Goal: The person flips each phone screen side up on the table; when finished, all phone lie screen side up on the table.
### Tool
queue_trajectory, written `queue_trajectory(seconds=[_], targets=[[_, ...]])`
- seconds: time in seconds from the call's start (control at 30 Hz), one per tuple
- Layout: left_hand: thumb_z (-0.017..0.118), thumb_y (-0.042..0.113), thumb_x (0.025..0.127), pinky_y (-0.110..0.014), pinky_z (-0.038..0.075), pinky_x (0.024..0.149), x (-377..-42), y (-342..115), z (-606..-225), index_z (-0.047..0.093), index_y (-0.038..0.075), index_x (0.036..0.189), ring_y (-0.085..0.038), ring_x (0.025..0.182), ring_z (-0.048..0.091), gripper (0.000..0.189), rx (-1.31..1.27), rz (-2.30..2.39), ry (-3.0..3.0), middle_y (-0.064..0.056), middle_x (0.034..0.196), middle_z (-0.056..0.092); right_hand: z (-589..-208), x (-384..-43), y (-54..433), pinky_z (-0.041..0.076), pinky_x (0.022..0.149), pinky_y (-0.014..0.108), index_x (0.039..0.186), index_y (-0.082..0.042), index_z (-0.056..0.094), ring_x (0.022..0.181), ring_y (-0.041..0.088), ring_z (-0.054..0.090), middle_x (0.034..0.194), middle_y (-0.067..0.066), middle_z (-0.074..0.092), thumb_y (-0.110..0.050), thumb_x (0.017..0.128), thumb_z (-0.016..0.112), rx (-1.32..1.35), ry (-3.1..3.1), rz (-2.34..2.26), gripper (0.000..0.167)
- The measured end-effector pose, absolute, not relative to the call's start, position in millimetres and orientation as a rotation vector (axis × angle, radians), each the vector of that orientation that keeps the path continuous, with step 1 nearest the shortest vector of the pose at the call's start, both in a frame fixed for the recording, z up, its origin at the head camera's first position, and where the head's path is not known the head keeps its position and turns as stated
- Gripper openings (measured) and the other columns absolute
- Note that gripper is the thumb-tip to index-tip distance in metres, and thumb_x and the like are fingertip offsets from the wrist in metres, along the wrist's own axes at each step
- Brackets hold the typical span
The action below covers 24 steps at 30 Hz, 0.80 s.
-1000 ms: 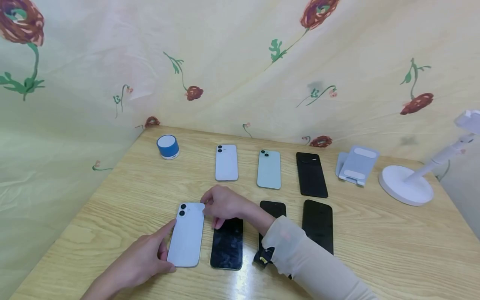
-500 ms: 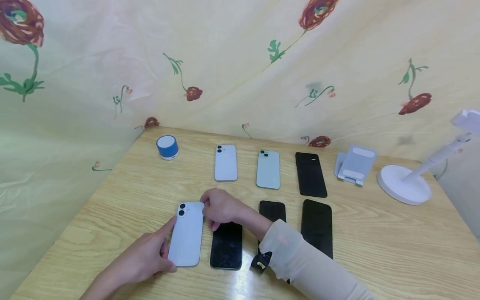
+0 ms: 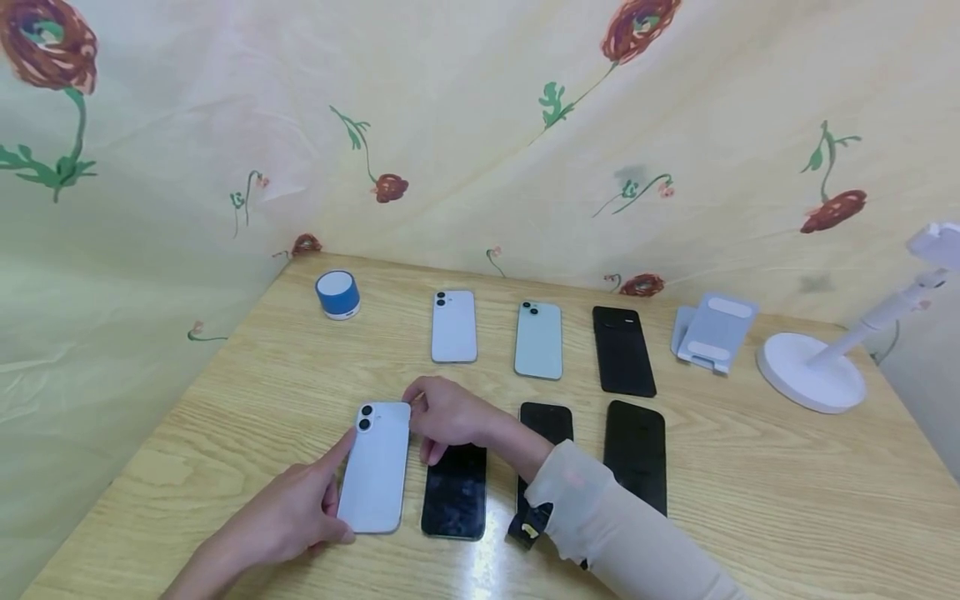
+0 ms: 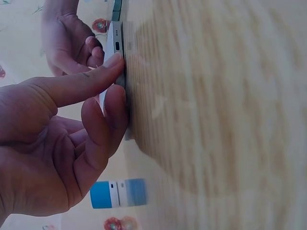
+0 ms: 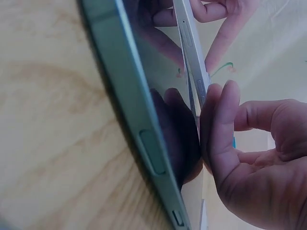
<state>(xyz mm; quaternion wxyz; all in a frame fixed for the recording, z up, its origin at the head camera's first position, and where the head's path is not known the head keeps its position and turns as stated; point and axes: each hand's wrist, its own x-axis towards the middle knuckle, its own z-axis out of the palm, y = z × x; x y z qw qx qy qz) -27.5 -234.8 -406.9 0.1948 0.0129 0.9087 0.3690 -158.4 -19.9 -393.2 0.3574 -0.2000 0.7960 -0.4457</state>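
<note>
A white phone (image 3: 375, 471) lies back up on the table, its two dark camera lenses at the upper left. My left hand (image 3: 296, 510) grips its left side, the thumb at the lower left corner and a finger along the upper left edge. In the left wrist view, the left thumb and fingertips (image 4: 115, 103) touch the phone's port end and side. My right hand (image 3: 448, 414) holds the upper right corner with curled fingers, above the far end of a dark phone (image 3: 453, 500) lying screen up. The right fingertips (image 5: 213, 103) meet the white phone's side edge.
Beyond the hands lie a lilac phone (image 3: 453, 329), a pale green phone (image 3: 538, 342) and a black phone (image 3: 624, 354). Two dark phones, one at the far right (image 3: 636, 454), lie by the right forearm. A blue speaker (image 3: 338, 296), grey stand (image 3: 716, 333) and white stand base (image 3: 810, 373) stand behind.
</note>
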Motion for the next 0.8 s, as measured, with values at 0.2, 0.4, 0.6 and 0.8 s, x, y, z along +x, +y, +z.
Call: queue_trajectory(seconds=[0.2, 0.4, 0.6, 0.8], targets=[[0.094, 0.007, 0.074, -0.026, 0.045, 0.050, -29.8, -235.9, -408.4, 0.015, -0.002, 0.168, -0.018, 0.055, 0.056, 0.122, 0.114, 1.073, 2.490, -0.003, 0.073, 0.057, -396.8, -158.8, -13.0, 0.060, 0.053, 0.029, 0.140, 0.004, 0.053, 0.056, 0.015, 0.067, 0.091, 0.011, 0.068, 0.002, 0.104, 0.053, -0.512, 2.000, -1.233, 0.037], [0.095, 0.013, 0.075, -0.025, 0.043, 0.048, -32.2, -237.6, -406.8, 0.011, -0.007, 0.166, -0.018, 0.054, 0.057, 0.125, 0.176, 1.113, 2.425, -0.003, 0.072, 0.059, -398.9, -158.0, -8.5, 0.061, 0.055, 0.029, 0.141, 0.005, 0.053, 0.059, 0.015, 0.068, 0.096, 0.009, 0.068, 0.004, 0.102, 0.055, -0.533, 1.958, -1.311, 0.039], [0.086, 0.044, 0.087, -0.025, 0.037, 0.048, -34.9, -236.4, -404.4, 0.011, -0.006, 0.167, -0.020, 0.052, 0.056, 0.120, 0.128, 1.074, 2.387, -0.002, 0.071, 0.060, -399.5, -157.2, -8.1, 0.062, 0.056, 0.030, 0.141, 0.003, 0.054, 0.060, 0.016, 0.068, 0.098, 0.011, 0.065, 0.006, 0.100, 0.059, -0.538, 1.937, -1.351, 0.042], [0.066, 0.054, 0.101, -0.029, 0.035, 0.049, -35.3, -235.9, -403.2, 0.011, -0.006, 0.167, -0.020, 0.053, 0.053, 0.105, 0.120, 1.092, 2.348, -0.003, 0.065, 0.060, -398.6, -155.6, -9.0, 0.061, 0.055, 0.030, 0.141, 0.001, 0.055, 0.059, 0.016, 0.067, 0.098, 0.011, 0.064, 0.007, 0.099, 0.064, -0.520, 1.953, -1.354, 0.044]])
